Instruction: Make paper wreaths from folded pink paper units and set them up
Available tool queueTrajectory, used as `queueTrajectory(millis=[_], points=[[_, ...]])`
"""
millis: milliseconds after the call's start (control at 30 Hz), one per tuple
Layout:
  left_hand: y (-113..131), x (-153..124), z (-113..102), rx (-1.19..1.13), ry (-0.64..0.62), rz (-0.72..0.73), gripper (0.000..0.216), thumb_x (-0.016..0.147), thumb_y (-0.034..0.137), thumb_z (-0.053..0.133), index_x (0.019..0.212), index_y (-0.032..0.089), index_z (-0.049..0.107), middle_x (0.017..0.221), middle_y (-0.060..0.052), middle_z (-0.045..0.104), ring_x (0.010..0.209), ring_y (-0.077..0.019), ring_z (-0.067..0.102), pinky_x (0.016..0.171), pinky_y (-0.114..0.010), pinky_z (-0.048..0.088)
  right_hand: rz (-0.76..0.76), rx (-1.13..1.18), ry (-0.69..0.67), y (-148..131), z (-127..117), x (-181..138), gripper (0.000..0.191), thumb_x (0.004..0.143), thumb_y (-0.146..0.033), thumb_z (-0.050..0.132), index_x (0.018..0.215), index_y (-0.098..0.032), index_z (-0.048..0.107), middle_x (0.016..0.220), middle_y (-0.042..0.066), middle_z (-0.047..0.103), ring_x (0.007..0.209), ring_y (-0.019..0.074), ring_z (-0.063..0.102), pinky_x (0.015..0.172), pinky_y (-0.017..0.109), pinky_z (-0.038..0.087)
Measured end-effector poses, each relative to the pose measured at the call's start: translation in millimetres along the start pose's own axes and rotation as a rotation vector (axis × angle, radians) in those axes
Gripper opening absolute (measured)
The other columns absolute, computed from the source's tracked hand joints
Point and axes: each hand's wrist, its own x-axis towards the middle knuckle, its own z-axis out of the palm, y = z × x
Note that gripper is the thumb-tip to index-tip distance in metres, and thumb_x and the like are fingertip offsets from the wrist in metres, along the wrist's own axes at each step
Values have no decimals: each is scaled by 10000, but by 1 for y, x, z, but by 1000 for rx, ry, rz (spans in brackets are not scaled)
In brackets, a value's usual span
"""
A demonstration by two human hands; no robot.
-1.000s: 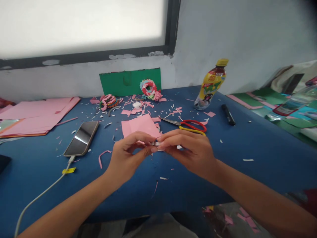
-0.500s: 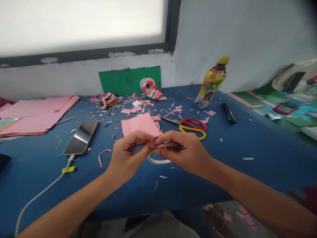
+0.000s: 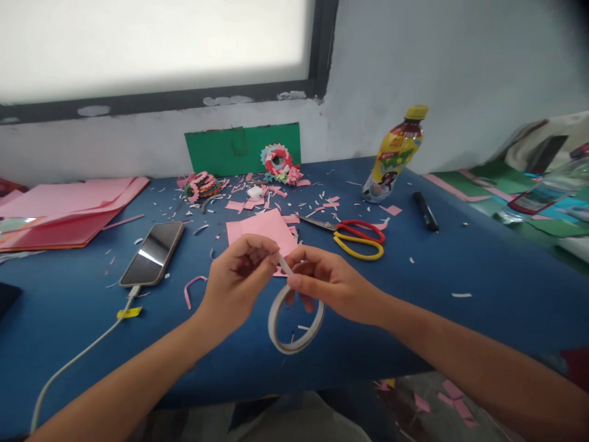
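Note:
My left hand point(image 3: 237, 276) pinches the free end of a white tape strip at chest height over the blue table point(image 3: 483, 276). My right hand point(image 3: 329, 282) grips the top of a thin white tape roll point(image 3: 294, 322), which hangs below both hands as an open ring. The short strip runs between the two hands. Just behind the hands lies a square pink paper sheet point(image 3: 262, 230). Red-and-yellow scissors point(image 3: 354, 236) rest to the right of that sheet.
A phone point(image 3: 151, 245) on a white cable lies at the left. Pink paper sheets point(image 3: 69, 205) are stacked at far left. A yellow bottle point(image 3: 393, 156) and black marker point(image 3: 424, 212) stand at the right. Paper wreaths point(image 3: 276, 162), green card and scraps sit near the wall.
The tape roll has dropped from between my fingers and now hangs in full view. My left hand has pulled a short strip up and away from it.

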Motion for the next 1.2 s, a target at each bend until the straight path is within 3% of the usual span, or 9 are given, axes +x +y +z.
queueTrajectory(millis=[133,267,467,667,833,1000,1200], points=[[-1,4,-1,-73,73,-56,50,706,165,641,738,177,605,633,37,586,554,-66,530,512,-157,421,-32,40,109,2,3,3,181,807,-333,553,876,-178,489,688,-20,625,454,33,509,424,136,411],[-4,5,-3,-160,58,-78,59,709,168,656,757,185,625,644,40,604,570,-59,546,537,-147,437,-77,2,213,5,3,2,161,785,-314,585,872,-182,555,727,-20,625,425,24,513,361,122,350],[-4,3,-2,-193,10,-91,82,676,150,684,724,176,623,628,29,629,550,-85,583,546,-190,485,-34,4,175,6,2,-1,199,747,-350,630,826,-172,588,751,-9,638,345,6,435,301,127,318],[-5,5,-4,-239,18,-124,103,635,148,726,684,175,639,670,22,637,610,-85,590,571,-182,481,-14,25,244,10,3,1,219,678,-350,703,784,-176,624,667,-18,633,347,3,364,279,117,269],[-5,10,-7,-191,71,-285,140,581,190,777,626,158,648,631,19,633,517,-51,527,461,-143,414,-17,-18,335,10,0,3,220,671,-351,711,801,-179,666,653,-8,625,379,9,365,291,109,270],[-11,14,-9,-150,86,-349,140,574,237,784,657,163,698,576,8,644,413,-32,449,341,-132,297,5,-96,412,9,-4,5,219,654,-334,721,800,-174,686,682,6,639,423,23,409,303,107,297],[-16,17,-12,-131,63,-319,175,632,272,750,780,182,721,865,-45,713,703,-118,626,490,-142,486,-4,-187,455,7,-7,5,243,658,-351,708,803,-157,694,659,7,646,357,9,365,282,128,270]])
